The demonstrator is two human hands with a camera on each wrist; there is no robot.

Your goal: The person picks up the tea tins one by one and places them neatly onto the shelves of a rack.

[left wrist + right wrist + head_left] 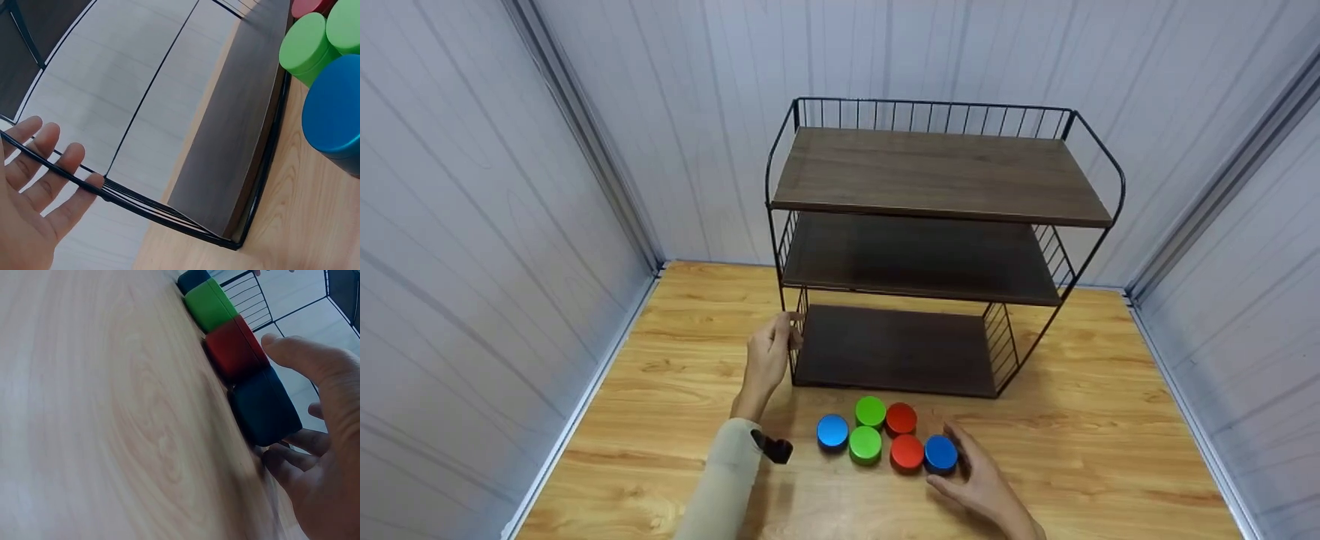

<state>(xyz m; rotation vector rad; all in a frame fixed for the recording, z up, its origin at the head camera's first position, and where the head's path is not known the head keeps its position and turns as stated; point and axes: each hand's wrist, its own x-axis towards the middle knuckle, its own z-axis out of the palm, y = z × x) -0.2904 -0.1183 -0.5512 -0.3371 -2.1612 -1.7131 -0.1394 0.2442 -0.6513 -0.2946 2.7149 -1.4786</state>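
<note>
My left hand [769, 352] is at the left side of a three-tier rack [896, 349] with dark wood shelves and black wire sides. In the left wrist view its fingers [70, 157] hook behind the black side wire, gripping it; the thumb is hidden. My right hand [982, 480] spreads around a dark blue round tin [940, 454], thumb on the near side and fingers on the far side. In the right wrist view the thumb [275, 346] stands off from the tin, and the other fingers lie close to its end.
Left of that tin stand two red tins [907, 454], two green tins [865, 445] and another blue tin [832, 433], all in front of the rack on the wood-look floor [675, 420]. Pale panel walls [697, 135] enclose the back and both sides.
</note>
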